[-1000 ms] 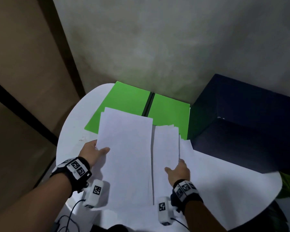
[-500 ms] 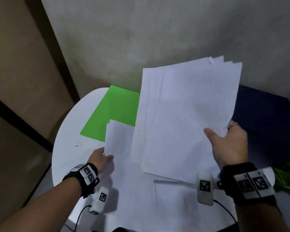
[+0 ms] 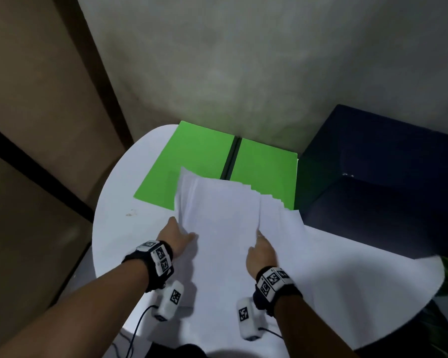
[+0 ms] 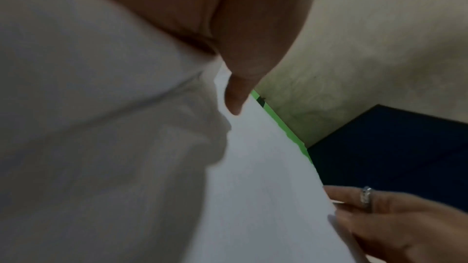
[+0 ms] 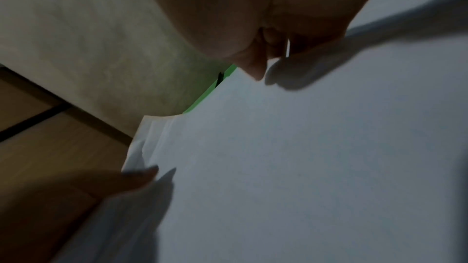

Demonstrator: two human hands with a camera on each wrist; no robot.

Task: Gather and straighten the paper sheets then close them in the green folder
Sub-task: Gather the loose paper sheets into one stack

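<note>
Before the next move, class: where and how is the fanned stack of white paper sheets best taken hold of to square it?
Judging by the fan, grip the white paper sheets by their two long side edges, one hand from each side, as the left hand and right hand do now. The far corners are staggered over the open green folder, so side pressure should align them.

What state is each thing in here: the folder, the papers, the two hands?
green folder: lying open on the white table.
paper sheets: one uneven stack, far edges fanned, overlapping the folder's near edge.
left hand: gripping the stack's left edge.
right hand: gripping its right edge.
</note>
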